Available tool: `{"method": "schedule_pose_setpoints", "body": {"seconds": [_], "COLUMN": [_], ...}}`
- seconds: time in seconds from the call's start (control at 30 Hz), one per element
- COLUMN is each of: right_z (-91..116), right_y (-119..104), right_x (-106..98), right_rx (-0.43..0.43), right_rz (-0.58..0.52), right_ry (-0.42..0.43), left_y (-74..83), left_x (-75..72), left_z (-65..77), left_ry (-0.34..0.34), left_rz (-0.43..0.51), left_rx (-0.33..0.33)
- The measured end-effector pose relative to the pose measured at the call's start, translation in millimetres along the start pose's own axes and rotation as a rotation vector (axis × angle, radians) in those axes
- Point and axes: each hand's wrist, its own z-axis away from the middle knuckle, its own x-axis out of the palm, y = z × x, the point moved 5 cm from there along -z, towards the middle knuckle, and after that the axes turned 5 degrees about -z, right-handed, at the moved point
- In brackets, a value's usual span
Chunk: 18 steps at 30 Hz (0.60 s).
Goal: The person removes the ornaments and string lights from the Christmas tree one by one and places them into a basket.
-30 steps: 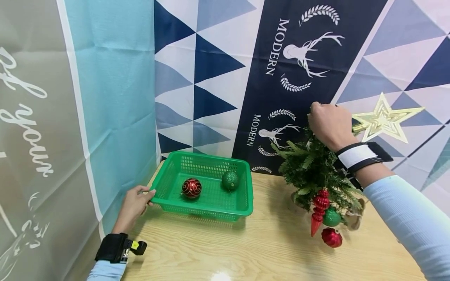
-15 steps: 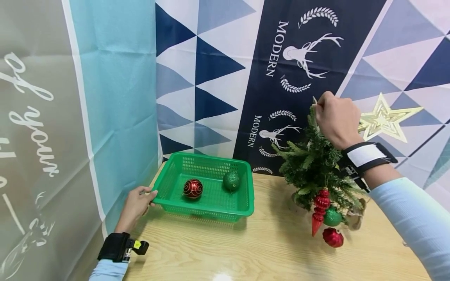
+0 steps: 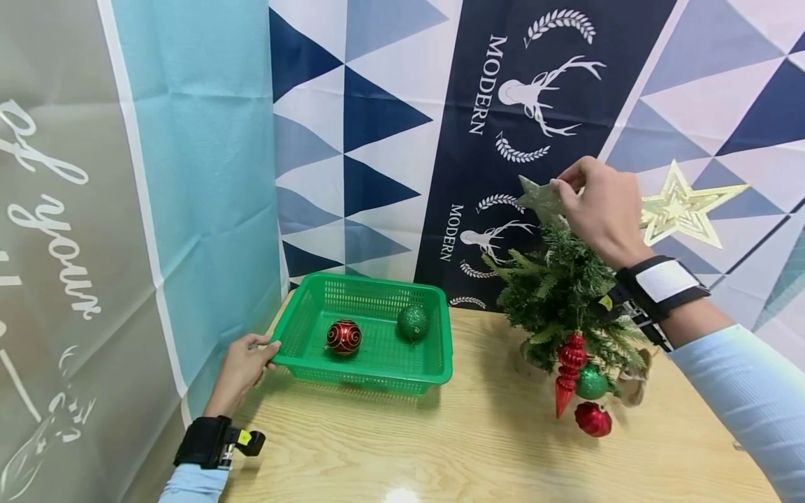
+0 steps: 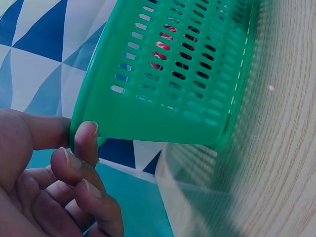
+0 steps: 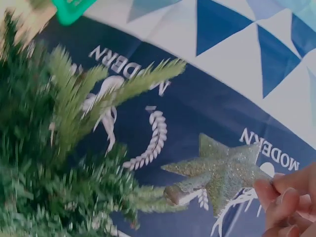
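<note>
My right hand pinches a glittery, silver-green star tree topper by one point, just above the top of a small Christmas tree. The right wrist view shows the star's tube base beside the green branches. At the far left, my left hand pinches the near left corner of a green plastic basket, thumb and forefinger at its rim in the left wrist view. Inside the basket lie a red ball ornament with gold swirls and a glittery green ball ornament.
On the tree's lower front hang a long red ornament, a green ball and a dark red ornament. A flat gold star shows right of my right hand. Patterned cloth stands behind the wooden table.
My right hand has shifted slightly right and turned, bringing the held glittery star into view left of its fingers. My left hand stays on the basket's corner.
</note>
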Motion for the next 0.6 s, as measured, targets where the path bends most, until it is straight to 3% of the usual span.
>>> {"method": "schedule_pose_setpoints", "body": {"seconds": [0.3,0.6], "right_z": [3.3,12.6], "right_y": [-2.8,-4.8], "right_x": [7.8,15.3], "right_rx": [0.061,0.077], "right_rz": [-0.136,-0.174], "right_ry": [-0.165,-0.237], "left_y": [-0.4,-1.3], "left_x": [-0.6,0.7], "left_z": [-0.6,-0.5], "left_ry": [0.007,0.006], "left_rz": [-0.001,-0.015], "left_rx": [-0.008,-0.009]}}
